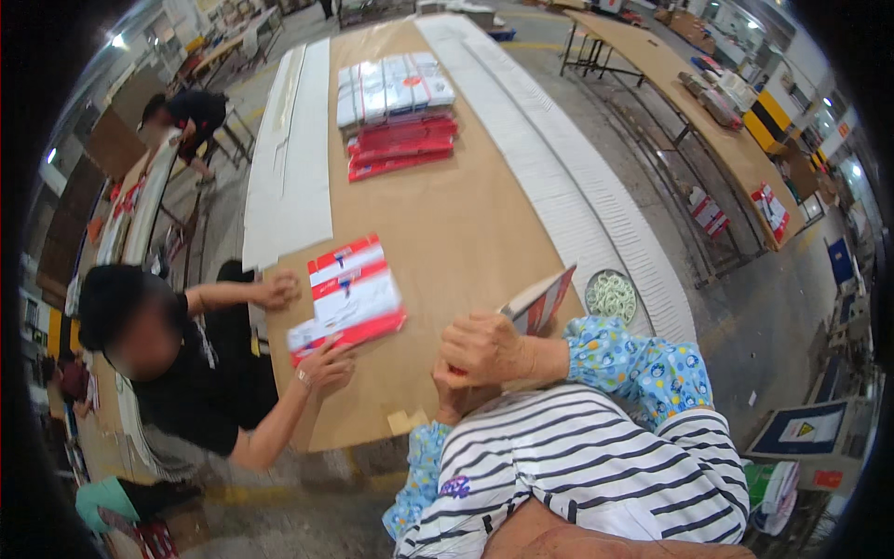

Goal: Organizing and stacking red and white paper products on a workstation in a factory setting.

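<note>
My right hand (484,347) is closed on a flat piece of printed cardboard (544,302), red, white and dark, which is tilted up off the table near its front right edge. My left hand (453,399) is just below it, fingers curled, with a bit of red showing between the two hands. The right hand and my body partly hide the cardboard's lower part. To the left, flat red-and-white printed cartons (349,293) lie overlapping on the table. A co-worker's hand (326,365) rests on their near edge, and the other hand is at the table's left edge.
Farther up the brown-topped table (466,224) stands a tied stack of flat cartons (396,88) over red ones. A round dish of pale green bands (611,296) is at the right, by the white corrugated strip (559,158). The co-worker (177,363) stands close at left.
</note>
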{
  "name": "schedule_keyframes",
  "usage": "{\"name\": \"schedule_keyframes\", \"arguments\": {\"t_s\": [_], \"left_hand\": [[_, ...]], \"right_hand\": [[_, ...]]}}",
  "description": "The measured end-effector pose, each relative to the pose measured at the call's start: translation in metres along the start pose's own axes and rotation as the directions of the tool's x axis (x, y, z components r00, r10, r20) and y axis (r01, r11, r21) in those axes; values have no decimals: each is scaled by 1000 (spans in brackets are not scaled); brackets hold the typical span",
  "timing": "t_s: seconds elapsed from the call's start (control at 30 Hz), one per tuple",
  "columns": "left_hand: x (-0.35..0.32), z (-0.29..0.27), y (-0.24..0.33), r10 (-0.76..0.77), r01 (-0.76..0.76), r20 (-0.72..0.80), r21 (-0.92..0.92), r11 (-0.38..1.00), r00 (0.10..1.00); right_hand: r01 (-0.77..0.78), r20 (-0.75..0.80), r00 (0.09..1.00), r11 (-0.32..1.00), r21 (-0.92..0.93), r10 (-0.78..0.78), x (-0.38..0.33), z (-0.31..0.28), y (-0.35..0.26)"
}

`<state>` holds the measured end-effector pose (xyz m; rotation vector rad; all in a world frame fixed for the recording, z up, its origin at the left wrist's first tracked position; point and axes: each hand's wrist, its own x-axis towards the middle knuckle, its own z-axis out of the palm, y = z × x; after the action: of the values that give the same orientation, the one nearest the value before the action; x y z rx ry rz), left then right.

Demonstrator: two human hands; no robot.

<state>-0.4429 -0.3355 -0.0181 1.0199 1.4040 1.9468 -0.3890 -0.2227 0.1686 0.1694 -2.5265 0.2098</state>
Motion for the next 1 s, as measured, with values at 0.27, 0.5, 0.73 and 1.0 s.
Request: {"name": "schedule_keyframes", "arguments": {"t_s": [0.27,0.5,0.73,1.0], "left_hand": [[-4,6,8,-21,76,-189,290,954,982],[6,1,22,130,-70,-126,398,915,983],[4,9,34,108,-51,-155,336,940,982],[-2,8,21,119,-49,-184,347,937,976]], "right_hand": [[-123,97,990,968,217,104,-15,-42,5],[-179,6,984,974,139,180,-63,-49,-1],[-168,45,985,983,74,165,-70,-45,-10],[-193,16,981,979,68,192,-71,-42,-16]]}}
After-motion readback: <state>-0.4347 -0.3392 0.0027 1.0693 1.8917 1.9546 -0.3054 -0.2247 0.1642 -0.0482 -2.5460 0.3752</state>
